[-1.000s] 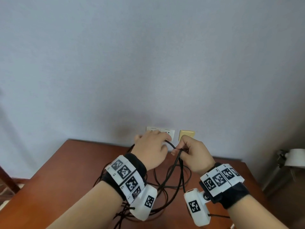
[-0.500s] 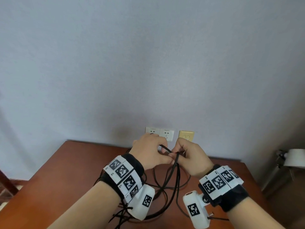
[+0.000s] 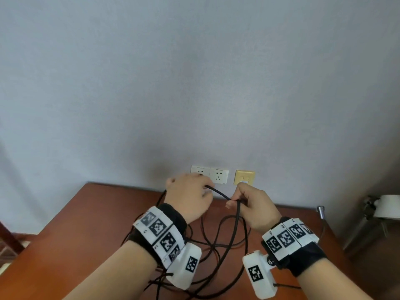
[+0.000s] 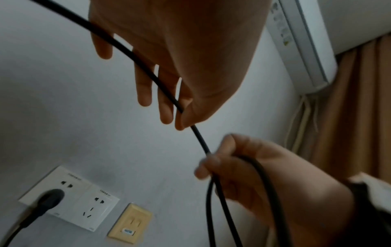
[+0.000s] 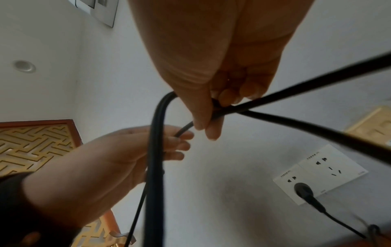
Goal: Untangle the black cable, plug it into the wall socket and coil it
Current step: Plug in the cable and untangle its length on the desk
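Observation:
The black cable (image 3: 218, 193) runs taut between my two hands above the wooden table (image 3: 75, 224). My left hand (image 3: 203, 189) pinches it between thumb and fingers (image 4: 180, 117), just in front of the white wall socket (image 3: 218, 175). My right hand (image 3: 236, 202) grips gathered loops of cable (image 5: 156, 150), which hang down and spread tangled over the table. The cable's black plug (image 4: 51, 197) sits in the left half of the socket (image 5: 303, 190).
A yellow wall plate (image 3: 244, 177) is right of the socket. Past the table's right edge stands a white object on a metal stand (image 3: 388, 207). A dark chair part (image 3: 8, 239) shows at the left. An air conditioner (image 4: 306, 41) and a curtain (image 4: 359, 117) are up right.
My hands have drawn apart. The left hand slid left along the cable toward the socket, so a longer straight stretch lies between them. The right hand moved slightly right with its loops.

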Tool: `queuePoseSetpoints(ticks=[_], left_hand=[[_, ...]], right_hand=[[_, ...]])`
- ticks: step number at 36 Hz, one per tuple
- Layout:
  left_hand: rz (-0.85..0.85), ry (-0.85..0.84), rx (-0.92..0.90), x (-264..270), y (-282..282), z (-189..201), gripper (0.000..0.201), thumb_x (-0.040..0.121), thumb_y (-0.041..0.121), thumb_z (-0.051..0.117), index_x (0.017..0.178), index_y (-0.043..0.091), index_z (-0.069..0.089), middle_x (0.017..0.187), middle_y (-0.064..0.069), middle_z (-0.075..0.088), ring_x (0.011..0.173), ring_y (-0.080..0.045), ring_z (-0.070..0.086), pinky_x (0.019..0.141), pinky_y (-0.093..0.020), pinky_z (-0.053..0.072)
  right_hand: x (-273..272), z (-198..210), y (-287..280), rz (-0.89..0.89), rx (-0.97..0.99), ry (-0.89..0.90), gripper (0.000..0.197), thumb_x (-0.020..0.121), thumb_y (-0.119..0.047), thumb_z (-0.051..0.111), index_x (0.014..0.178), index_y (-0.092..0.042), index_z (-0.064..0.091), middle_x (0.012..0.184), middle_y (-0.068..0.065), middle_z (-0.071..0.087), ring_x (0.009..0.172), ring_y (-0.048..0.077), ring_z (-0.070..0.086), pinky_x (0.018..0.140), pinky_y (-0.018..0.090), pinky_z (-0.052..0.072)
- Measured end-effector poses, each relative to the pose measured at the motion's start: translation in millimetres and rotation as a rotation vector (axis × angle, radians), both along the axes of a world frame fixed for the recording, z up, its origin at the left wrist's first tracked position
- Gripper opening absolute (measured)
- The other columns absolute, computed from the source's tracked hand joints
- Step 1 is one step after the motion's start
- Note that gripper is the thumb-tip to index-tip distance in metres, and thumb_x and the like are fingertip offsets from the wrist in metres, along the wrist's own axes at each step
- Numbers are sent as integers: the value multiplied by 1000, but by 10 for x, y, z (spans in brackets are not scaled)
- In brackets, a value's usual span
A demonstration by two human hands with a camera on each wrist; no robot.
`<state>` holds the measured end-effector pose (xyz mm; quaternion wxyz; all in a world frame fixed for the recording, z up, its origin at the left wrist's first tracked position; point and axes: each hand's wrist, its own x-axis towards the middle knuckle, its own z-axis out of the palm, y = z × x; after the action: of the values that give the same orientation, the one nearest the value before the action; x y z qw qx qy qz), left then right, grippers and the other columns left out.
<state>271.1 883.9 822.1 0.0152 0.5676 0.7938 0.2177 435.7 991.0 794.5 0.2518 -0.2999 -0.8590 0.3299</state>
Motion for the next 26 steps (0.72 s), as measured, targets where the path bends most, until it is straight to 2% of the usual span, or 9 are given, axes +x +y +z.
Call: queuePoseSetpoints(ticks=[3,5,8,11,14,16,18,21,26], left_hand=[[-80,121,-58,210,14,-12,30,87,40,44,113,38,59,111,15,59,113,-13,47,106,-51,22],[-143,161,-74,317,28,-29,25,86,39,45,106,33,59,98,13,57,107,-14,49,106,-49,22],[-169,106,-81,310,60,-30,23,85,43,48,102,31,58,94,12,55,102,-16,51,94,-40,30],[-181,59,-92,195,63,-6,35,81,60,53,106,37,61,91,13,52,98,-13,48,87,-38,32],[-147,-38,-35,57,40,38,38,76,69,56,98,39,63,91,16,60,93,-6,52,82,-34,39],[-116,-131,23,-38,29,75,34,82,63,56,87,32,68,79,13,62,79,-7,56,67,-27,41],[-83,-205,52,-128,15,126,38,89,56,53,77,23,67,66,6,57,66,-13,54,57,-28,37],[4,-277,97,-261,-27,198,43,94,51,48,74,17,65,70,-2,62,70,-19,59,65,-35,45],[136,-278,217,-431,-82,267,42,97,44,46,67,19,63,67,1,61,67,-16,56,57,-26,35]], right_hand=[[-35,39,-29,25,30,14,22,81,-16,71,70,-16,53,59,-7,55,53,4,45,53,19,38],[-41,47,-35,49,48,18,22,81,-12,70,69,-17,52,61,-5,56,56,6,46,55,23,39],[-30,37,-33,64,29,27,22,81,-12,70,69,-17,53,63,-1,59,58,10,50,57,29,42],[2,17,-14,55,1,41,20,81,-16,72,70,-18,55,67,1,64,62,15,54,60,30,44],[46,2,37,14,-20,0,21,79,-22,73,70,-21,55,67,-2,64,63,14,54,61,30,44],[75,-14,70,-18,-26,-31,22,79,-23,74,70,-20,54,67,-5,64,64,12,54,62,28,44],[96,-27,88,-55,-29,-33,23,79,-22,73,70,-20,53,69,-6,66,66,11,58,62,25,46],[117,-64,103,-113,-50,-25,27,80,-19,73,67,-20,50,61,-15,62,57,-4,52,54,10,38],[128,-141,133,-163,-86,-76,26,82,-14,70,67,-20,50,72,-9,65,62,0,62,57,13,44]])
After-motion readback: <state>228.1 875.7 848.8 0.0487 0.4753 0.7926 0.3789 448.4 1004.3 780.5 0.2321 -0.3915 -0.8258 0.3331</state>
